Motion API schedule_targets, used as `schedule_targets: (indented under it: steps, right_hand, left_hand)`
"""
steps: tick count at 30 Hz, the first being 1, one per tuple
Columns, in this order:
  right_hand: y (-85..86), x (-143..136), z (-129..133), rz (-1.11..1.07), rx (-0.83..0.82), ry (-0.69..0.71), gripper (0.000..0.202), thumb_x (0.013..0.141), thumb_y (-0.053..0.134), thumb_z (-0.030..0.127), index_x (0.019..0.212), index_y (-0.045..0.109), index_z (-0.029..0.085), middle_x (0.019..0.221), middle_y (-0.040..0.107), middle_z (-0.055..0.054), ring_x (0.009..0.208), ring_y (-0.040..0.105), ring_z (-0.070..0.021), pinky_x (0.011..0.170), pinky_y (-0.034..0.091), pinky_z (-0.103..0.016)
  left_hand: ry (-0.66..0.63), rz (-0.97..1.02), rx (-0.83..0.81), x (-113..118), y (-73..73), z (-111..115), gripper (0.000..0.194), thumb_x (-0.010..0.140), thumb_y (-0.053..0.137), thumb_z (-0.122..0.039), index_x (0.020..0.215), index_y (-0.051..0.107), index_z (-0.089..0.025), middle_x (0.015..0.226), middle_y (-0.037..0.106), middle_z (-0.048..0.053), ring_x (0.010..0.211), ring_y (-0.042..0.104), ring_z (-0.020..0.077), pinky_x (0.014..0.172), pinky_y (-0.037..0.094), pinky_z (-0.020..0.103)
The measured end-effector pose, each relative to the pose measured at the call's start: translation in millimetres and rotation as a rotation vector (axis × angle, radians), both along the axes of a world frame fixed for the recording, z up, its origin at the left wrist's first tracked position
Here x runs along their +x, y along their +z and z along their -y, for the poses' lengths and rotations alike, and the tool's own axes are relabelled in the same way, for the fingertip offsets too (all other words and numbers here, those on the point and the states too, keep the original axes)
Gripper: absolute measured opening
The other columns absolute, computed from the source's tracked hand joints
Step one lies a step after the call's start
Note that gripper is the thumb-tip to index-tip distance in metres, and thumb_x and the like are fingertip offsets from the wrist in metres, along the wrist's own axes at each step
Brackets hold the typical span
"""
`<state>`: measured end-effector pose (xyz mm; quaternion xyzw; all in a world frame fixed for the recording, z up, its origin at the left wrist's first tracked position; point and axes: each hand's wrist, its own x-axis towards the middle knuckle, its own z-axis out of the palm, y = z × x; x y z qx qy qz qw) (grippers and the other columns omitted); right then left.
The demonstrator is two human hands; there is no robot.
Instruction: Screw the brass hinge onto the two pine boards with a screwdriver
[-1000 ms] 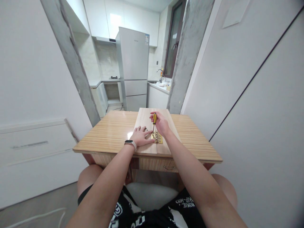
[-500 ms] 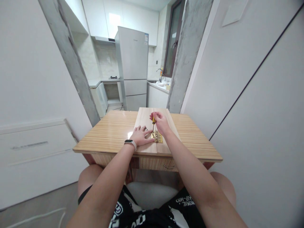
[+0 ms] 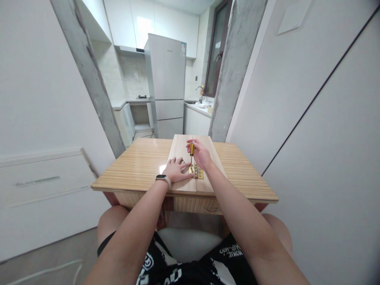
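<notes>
Right grip pinches screwdriver over hinge, left grip spread, table extending past edges of 2 boards

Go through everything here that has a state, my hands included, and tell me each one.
Right hand: closed around screwdriver
Screwdriver: pointing down toward hinge
Hinge: opened flat across the boards' seam
Boards: lying side by side on table
Left hand: spread on the boards, beside hinge
Refrigerator: doors shut
Table drawer: shut
Lower cabinet: open
</notes>
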<state>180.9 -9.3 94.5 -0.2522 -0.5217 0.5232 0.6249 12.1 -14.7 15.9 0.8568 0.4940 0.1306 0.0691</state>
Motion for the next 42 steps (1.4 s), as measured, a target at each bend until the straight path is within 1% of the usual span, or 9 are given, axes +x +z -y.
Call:
schedule_targets:
  steps: [2,10,16,20,24,27,30,36,42]
  right_hand:
    - [0.7,0,1,0.013,-0.001,0.003,0.038,0.082,0.079,0.059,0.092,0.072,0.023,0.087,0.069,-0.003,0.072,0.059,-0.0149,0.071,0.048,-0.031]
    - [-6.4,5,-7,-0.015,-0.023,-0.081,0.053,0.067,0.092,0.066,0.090,0.073,0.022,0.093,0.073,-0.005,0.086,0.068,-0.0186,0.086,0.058,-0.037]
    - [-10.2,0,-10,0.045,0.000,-0.182,0.055,0.067,0.092,0.066,0.091,0.068,0.023,0.085,0.072,-0.001,0.083,0.071,-0.0191,0.084,0.057,-0.037]
    - [-12.0,-9,-12,0.081,0.032,-0.242,0.053,0.071,0.088,0.067,0.091,0.063,0.025,0.079,0.066,0.002,0.074,0.066,-0.0152,0.074,0.053,-0.031]
    - [-10.4,-9,-12,0.083,0.050,-0.161,0.049,0.077,0.083,0.068,0.090,0.063,0.026,0.079,0.065,0.002,0.068,0.057,-0.0131,0.068,0.048,-0.029]
    - [-6.8,-6,-9,0.057,0.024,-0.063,0.048,0.081,0.076,0.072,0.091,0.068,0.025,0.088,0.069,-0.002,0.069,0.057,-0.0142,0.069,0.048,-0.031]
    - [-3.5,-3,-7,0.081,0.015,-0.021,0.048,0.081,0.077,0.071,0.088,0.072,0.024,0.093,0.071,-0.004,0.072,0.058,-0.0152,0.070,0.048,-0.032]
    - [-3.0,0,-8,0.041,0.000,-0.017,0.052,0.070,0.088,0.071,0.086,0.074,0.023,0.096,0.073,-0.005,0.082,0.065,-0.0179,0.081,0.054,-0.035]
    - [-8.6,0,-12,0.012,0.002,-0.135,0.052,0.069,0.090,0.066,0.087,0.070,0.022,0.093,0.072,-0.004,0.079,0.066,-0.0155,0.082,0.056,-0.035]
  left_hand:
    - [-0.003,-0.001,0.003,0,0.0,0,0.091,0.081,0.044,-0.100,0.156,0.053,-0.050,0.169,0.040,0.004,0.155,0.029,0.0490,0.126,0.019,0.067]
    - [-0.006,0.003,0.001,-1,-0.7,0,0.090,0.081,0.044,-0.100,0.156,0.052,-0.051,0.170,0.040,0.004,0.155,0.029,0.0493,0.126,0.019,0.067]
    - [-0.002,0.004,-0.006,-1,-1.0,-1,0.090,0.081,0.045,-0.099,0.156,0.053,-0.050,0.170,0.039,0.004,0.155,0.028,0.0488,0.126,0.018,0.066]
    - [-0.012,0.003,0.003,-1,-0.1,0,0.089,0.082,0.044,-0.099,0.155,0.053,-0.050,0.169,0.040,0.004,0.155,0.029,0.0486,0.126,0.019,0.067]
    - [-0.014,0.010,0.012,-1,0.5,1,0.089,0.081,0.044,-0.099,0.154,0.056,-0.050,0.168,0.041,0.005,0.153,0.031,0.0482,0.125,0.020,0.067]
    - [-0.014,0.010,0.015,-1,0.3,1,0.088,0.082,0.046,-0.098,0.154,0.055,-0.050,0.168,0.042,0.004,0.153,0.031,0.0476,0.126,0.020,0.066]
    - [-0.011,0.007,0.015,-1,-0.3,0,0.087,0.082,0.046,-0.097,0.154,0.055,-0.049,0.168,0.042,0.004,0.154,0.030,0.0478,0.126,0.019,0.066]
    - [-0.014,0.009,0.017,-1,-0.9,0,0.087,0.082,0.044,-0.098,0.155,0.054,-0.050,0.169,0.041,0.004,0.155,0.029,0.0490,0.126,0.019,0.067]
    - [-0.009,0.005,0.008,-1,-1.2,-1,0.088,0.082,0.044,-0.099,0.156,0.053,-0.050,0.169,0.041,0.004,0.155,0.028,0.0497,0.126,0.018,0.068]
